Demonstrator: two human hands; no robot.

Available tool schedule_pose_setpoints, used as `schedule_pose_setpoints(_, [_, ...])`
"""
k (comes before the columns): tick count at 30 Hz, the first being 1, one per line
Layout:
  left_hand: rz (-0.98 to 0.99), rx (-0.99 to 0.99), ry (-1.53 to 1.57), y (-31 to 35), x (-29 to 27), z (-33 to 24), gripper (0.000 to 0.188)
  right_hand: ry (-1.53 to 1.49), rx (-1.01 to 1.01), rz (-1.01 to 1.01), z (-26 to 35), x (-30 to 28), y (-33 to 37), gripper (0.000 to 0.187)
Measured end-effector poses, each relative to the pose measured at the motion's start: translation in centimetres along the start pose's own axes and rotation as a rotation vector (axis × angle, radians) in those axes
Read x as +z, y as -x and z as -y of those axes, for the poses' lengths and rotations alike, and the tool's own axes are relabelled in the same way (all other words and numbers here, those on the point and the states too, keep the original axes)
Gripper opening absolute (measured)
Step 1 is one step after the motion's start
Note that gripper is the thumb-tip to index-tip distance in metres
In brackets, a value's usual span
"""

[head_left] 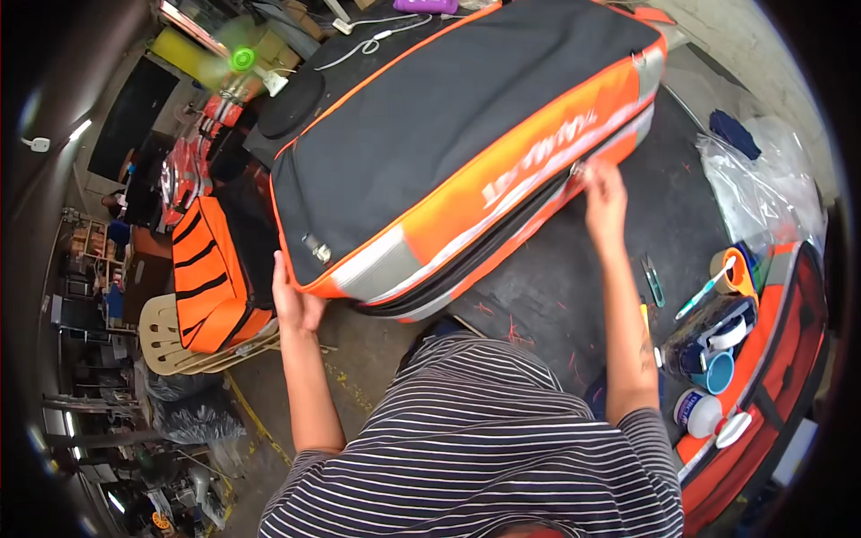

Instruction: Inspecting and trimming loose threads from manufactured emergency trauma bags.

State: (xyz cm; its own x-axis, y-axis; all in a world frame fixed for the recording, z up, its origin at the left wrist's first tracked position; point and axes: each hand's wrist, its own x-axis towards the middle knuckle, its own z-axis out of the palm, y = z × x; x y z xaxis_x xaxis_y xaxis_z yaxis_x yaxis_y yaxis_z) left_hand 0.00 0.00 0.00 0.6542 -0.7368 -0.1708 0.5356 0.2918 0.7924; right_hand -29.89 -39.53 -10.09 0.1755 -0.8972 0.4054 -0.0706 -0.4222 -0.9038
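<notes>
A large bag (pixel 466 108) with a black top, orange and grey bands and orange piping lies tilted across the dark table in front of me. My left hand (pixel 298 300) rests against its near left corner, fingers stretched up along the end, thumb apart. On the long side facing me, my right hand (pixel 605 193) pinches at the zipper pull (pixel 577 169), fingers closed. A black zipper band (pixel 502 238) runs along that side below the white lettering. Another metal zipper pull (pixel 318 251) shows on the top near the left end.
Thread snips (pixel 653 282) lie on the table (pixel 556 287) at the right, near a toothbrush (pixel 708 291), a blue mug (pixel 715 372) and a white bottle (pixel 700 412). Clear plastic (pixel 762 179) lies far right. An orange bag (pixel 215 278) sits on a beige chair (pixel 161 336) at left.
</notes>
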Motion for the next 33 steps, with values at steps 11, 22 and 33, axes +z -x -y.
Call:
schedule_pose_setpoints(11, [-0.305, 0.043, -0.466, -0.1, -0.9, 5.8, 0.029, 0.111, -0.052, -0.176, 6.8, -5.4, 4.8, 0.015])
schedule_pose_setpoints(22, [-0.113, 0.178, -0.731, -12.7, -4.2, 8.0, 0.027, 0.720, -0.781, 0.398, 25.5, 4.4, 13.6, 0.050])
schedule_pose_setpoints(33, [0.347, 0.214, -0.561, -15.9, -3.5, 14.0, 0.055, 1.128, -0.627, 0.488, 26.5, 8.0, 15.3, 0.064])
